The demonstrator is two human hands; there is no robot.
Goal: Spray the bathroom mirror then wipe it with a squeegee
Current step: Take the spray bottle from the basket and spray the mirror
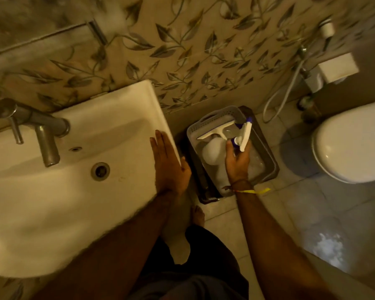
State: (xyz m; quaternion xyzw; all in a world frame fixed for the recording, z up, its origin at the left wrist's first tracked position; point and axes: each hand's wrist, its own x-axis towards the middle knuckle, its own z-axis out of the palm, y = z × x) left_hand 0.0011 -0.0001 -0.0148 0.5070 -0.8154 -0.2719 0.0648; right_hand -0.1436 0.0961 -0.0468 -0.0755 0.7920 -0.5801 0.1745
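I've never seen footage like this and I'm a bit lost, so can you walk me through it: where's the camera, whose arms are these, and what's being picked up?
There is no machine here. One wide camera sits on a person's head and looks down, so both arms come in from the bottom of the picture. The left hand lies flat on the right rim of the white sink. The right hand reaches into a grey basket on the floor between the sink and the toilet. Its fingers are closed on a spray bottle with a white and purple head. A white squeegee lies in the basket beside it. The mirror's lower edge shows at top left, blurred.
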